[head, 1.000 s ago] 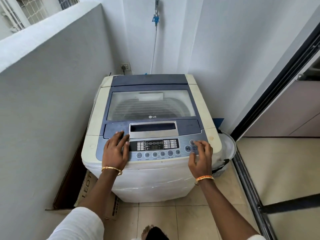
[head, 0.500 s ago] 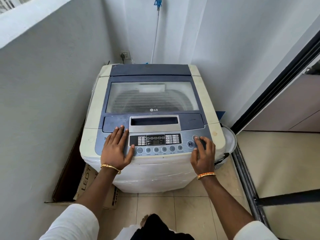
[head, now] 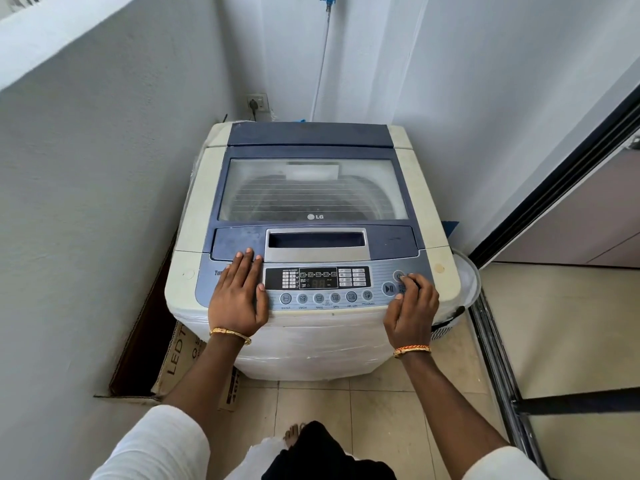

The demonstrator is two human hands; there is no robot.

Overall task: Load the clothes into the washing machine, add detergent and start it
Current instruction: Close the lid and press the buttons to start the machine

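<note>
We are standing before the LG top-load washing machine (head: 311, 237), which is sitting in a corner, its control panel (head: 317, 284) facing us and its long axis running away toward the back wall. Our left hand (head: 239, 299) is lying flat, fingers straight, on the panel. Our right hand (head: 412, 303) is pressing a curled finger on the power button (head: 398, 275). The glass lid (head: 311, 192) is lying closed.
</note>
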